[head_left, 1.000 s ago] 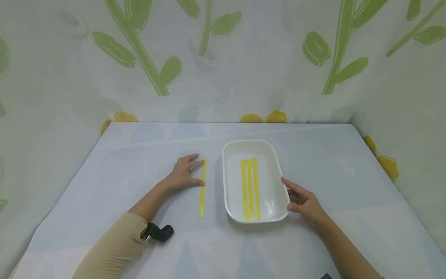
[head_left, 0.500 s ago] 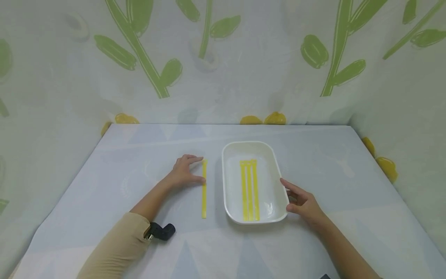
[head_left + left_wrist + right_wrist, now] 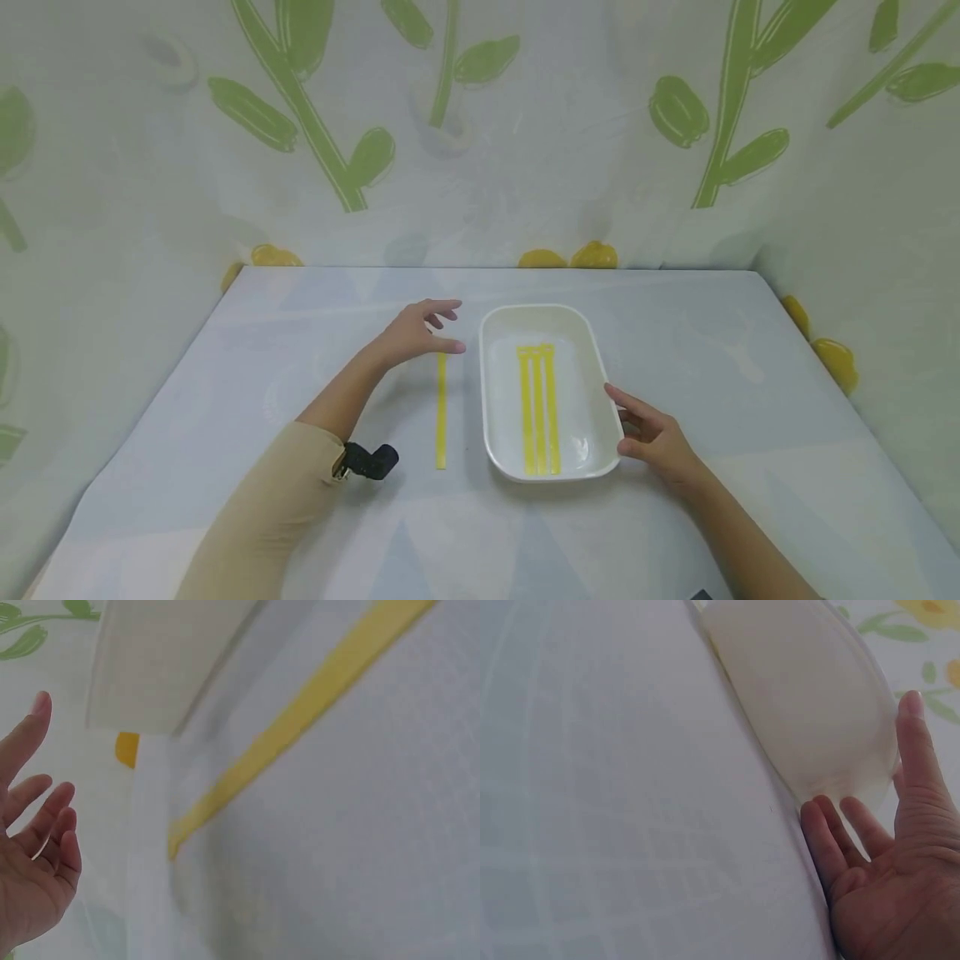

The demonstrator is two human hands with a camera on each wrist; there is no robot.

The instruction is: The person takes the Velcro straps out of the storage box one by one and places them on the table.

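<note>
My left hand point(image 3: 412, 333) is raised over the table, just above the far end of a thin flat yellow strip point(image 3: 441, 417). Its fingers are spread and hold nothing; in the left wrist view the hand point(image 3: 37, 877) is apart from the strip point(image 3: 292, 720). To the right of that strip stands a white rectangular tray point(image 3: 585, 358) with rounded corners. Three similar yellow strips point(image 3: 538, 417) lie side by side inside, small openings showing at their far ends. My right hand point(image 3: 656, 442) touches the tray's right side, and the right wrist view shows relaxed fingertips against its outer wall point(image 3: 810, 697).
A pale, patterned cloth covers the table point(image 3: 750, 350). Behind it hangs a white curtain point(image 3: 555, 125) printed with green leaves and yellow shapes. A black device point(image 3: 371, 461) is attached at the left sleeve.
The left hand shifted the loose yellow strip slightly right and straightened it, then let go, rising and moving away from me. The right hand and tray stay almost still.
</note>
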